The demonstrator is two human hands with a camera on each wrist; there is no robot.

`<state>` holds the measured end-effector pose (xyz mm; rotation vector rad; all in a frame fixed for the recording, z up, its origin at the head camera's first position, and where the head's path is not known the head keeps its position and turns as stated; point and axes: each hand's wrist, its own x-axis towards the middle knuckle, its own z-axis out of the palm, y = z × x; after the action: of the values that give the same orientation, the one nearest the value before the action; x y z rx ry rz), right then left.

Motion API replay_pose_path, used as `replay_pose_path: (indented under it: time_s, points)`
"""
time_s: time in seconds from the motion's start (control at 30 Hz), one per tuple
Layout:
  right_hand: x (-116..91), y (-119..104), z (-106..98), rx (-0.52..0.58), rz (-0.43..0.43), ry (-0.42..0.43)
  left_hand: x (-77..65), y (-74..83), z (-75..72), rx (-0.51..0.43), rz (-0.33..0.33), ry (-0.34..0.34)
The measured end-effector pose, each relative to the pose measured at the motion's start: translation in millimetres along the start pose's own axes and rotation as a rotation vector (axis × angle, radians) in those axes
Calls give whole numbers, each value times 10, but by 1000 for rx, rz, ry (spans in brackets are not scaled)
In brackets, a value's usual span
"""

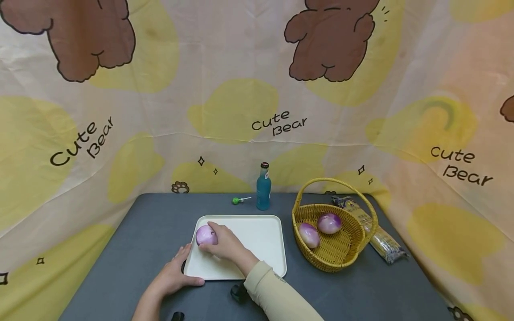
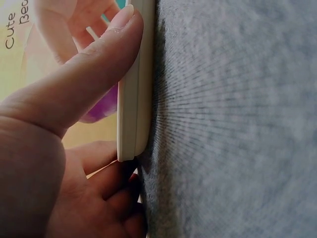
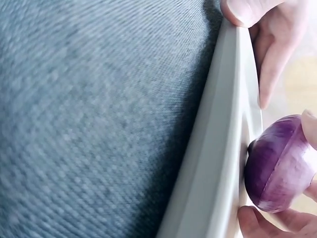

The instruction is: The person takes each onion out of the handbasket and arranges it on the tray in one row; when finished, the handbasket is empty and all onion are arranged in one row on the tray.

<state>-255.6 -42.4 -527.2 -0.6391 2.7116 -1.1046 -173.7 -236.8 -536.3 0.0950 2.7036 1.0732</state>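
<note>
A purple onion [image 1: 206, 235] is over the left end of a white rectangular tray [image 1: 257, 249]. My right hand [image 1: 226, 243] grips this onion, thumb and fingers around its sides. In the right wrist view the onion [image 3: 278, 166] is right at the tray's inner surface. My left hand [image 1: 172, 274] holds the tray's near left corner, its thumb along the front edge and its fingers along the left side. Seen from the left wrist, the thumb lies against the tray's rim [image 2: 131, 114], while the onion is partly hidden behind that thumb.
Right of the tray, a yellow wicker basket [image 1: 327, 265] with a tall handle holds two purple onions [image 1: 329, 223]. A long clear packet [image 1: 383, 240] lies beyond it. Behind the tray are a blue bottle [image 1: 263, 189] and a green lollipop [image 1: 237, 201], on a grey tabletop [image 1: 132, 240].
</note>
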Motion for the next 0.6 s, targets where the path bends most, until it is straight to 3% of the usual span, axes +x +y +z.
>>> replay_pose_path:
  time_s: [0.6]
  points:
    - [-27, -3, -55, -29, -11, 13, 4, -5, 2, 11, 13, -3]
